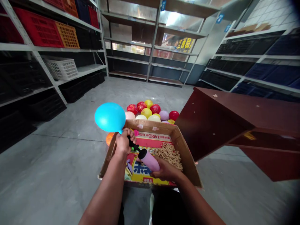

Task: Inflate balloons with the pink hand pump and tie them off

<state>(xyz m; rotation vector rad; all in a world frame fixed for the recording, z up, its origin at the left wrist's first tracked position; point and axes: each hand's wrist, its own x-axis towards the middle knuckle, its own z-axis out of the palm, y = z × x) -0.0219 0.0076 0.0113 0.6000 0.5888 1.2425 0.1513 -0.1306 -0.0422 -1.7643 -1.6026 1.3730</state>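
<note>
A blue balloon (110,117), partly or fully inflated, sits on the nozzle end of a hand pump (149,160) with a pink barrel and black fittings. My left hand (123,141) is closed around the balloon's neck and the black end of the pump. Around the pink barrel my right hand (164,170) is wrapped. Both hands are over a shallow cardboard box (187,156). Inside it lie a heap of beige rubber-band-like loops (169,153) and, at the left, some uninflated balloons (128,168).
Inflated balloons (146,112) of several colours lie on the floor behind the box. A dark red wooden cabinet (215,125) stands tilted at the right. Shelving (150,47) lines the back, with crates (37,28) on the left racks and dark bins (246,50) on the right.
</note>
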